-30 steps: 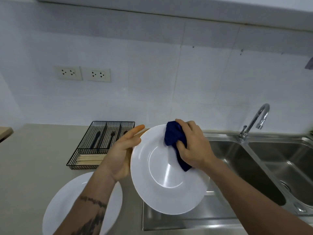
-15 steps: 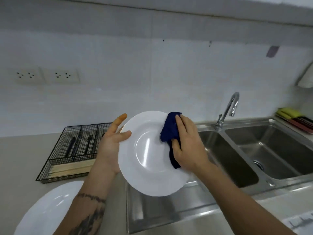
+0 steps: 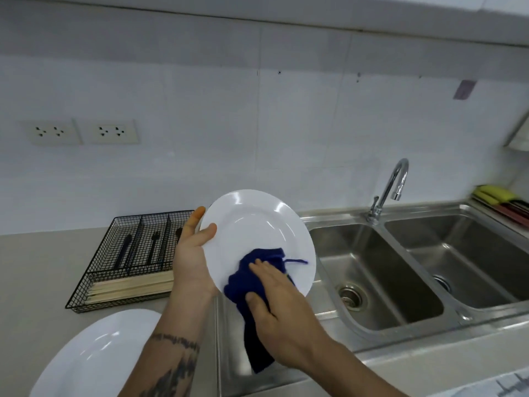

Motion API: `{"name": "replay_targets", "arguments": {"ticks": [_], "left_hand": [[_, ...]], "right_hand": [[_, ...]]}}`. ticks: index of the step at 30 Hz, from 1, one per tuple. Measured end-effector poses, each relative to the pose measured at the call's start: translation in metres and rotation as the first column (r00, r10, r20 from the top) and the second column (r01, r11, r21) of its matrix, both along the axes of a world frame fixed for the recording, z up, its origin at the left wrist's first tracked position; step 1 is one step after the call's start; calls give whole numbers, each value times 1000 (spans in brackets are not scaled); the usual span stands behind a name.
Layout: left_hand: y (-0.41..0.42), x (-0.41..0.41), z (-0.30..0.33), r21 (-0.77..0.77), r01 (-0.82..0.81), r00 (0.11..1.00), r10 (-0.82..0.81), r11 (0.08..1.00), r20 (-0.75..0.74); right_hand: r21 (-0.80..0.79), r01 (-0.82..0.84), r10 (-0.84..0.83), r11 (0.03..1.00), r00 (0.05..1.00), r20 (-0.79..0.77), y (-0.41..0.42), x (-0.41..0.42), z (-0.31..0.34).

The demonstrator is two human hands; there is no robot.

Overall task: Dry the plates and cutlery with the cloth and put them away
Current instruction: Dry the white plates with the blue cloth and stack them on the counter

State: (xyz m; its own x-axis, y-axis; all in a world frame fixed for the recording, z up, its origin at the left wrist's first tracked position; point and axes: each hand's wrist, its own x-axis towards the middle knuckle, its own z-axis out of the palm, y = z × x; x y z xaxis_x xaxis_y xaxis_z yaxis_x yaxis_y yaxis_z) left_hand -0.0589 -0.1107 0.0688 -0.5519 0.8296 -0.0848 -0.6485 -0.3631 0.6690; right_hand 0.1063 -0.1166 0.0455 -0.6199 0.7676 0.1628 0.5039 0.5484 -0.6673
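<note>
Mid-frame, the left hand (image 3: 190, 262) gripped a tilted white plate (image 3: 257, 236) by its rim while the right hand (image 3: 279, 299) pressed a blue cloth (image 3: 252, 285) against its lower face, thumb curled round the cloth. A second plate (image 3: 94, 353) lay lower left on the surface (image 3: 37, 267), cutlery in the wire tray (image 3: 134, 253); nothing looked put away yet

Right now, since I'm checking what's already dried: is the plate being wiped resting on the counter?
No, the left hand holds the plate tilted in the air while the right hand presses the blue cloth on it.
</note>
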Motion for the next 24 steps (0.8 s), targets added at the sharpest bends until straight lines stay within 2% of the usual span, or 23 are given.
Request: {"name": "replay_targets", "arguments": {"ticks": [3, 5, 8, 12, 15, 18, 21, 24], "left_hand": [[-1, 8, -3, 8, 32, 998, -33, 999, 53], [-3, 8, -2, 38, 81, 992, -84, 996, 89], [-10, -3, -4, 64, 145, 986, -150, 987, 76], [-17, -9, -10, 25, 163, 986, -164, 986, 37], [-14, -10, -3, 28, 165, 985, -166, 986, 45], [-7, -18, 7, 39, 166, 985, -168, 985, 37], [-8, -32, 10, 48, 119, 992, -121, 992, 41], [-15, -42, 8, 40, 51, 998, -52, 998, 27]], "right_hand": [[-104, -121, 107, 987, 986, -129, 8, -15, 10], [-103, -164, 149, 981, 978, -143, 23, -19, 11], [71, -125, 126, 990, 992, -20, 52, -13, 6], [372, 36, -136, 927, 960, 245, 77, -10, 0], [429, 107, -203, 897, 962, 183, 69, -30, 7], [440, -7, -43, 898, 994, 103, 48, -47, 16], [377, -180, 160, 909, 984, 83, 31, -37, 12], [326, -228, 188, 918, 971, 149, 40, -15, 6]]}}
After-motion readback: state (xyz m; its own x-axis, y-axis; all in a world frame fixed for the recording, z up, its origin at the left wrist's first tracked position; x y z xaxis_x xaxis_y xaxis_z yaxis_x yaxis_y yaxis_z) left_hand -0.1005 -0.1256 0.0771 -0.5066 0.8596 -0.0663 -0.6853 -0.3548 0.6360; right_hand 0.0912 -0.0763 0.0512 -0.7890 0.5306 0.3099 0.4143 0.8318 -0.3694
